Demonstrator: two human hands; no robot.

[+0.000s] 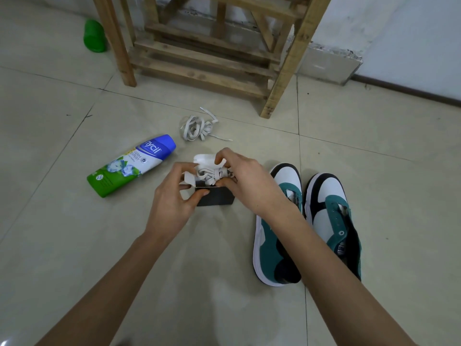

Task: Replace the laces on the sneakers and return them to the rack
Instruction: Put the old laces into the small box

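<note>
Two teal, white and black sneakers (329,221) stand side by side on the floor at the right, with no laces in their eyelets. My left hand (172,203) pinches the black-and-white card wrapper (214,199) of a bundle of new white laces (212,174). My right hand (247,182) grips the same bundle from the right, fingers curled over the laces. A loose pile of greyish-white laces (197,128) lies on the tiles beyond my hands. The wooden rack (214,53) stands at the back.
A blue-capped green and white powder bottle (129,166) lies on its side left of my hands. A green plastic cup (94,36) lies at the far left by the rack's leg. A white wall runs along the right.
</note>
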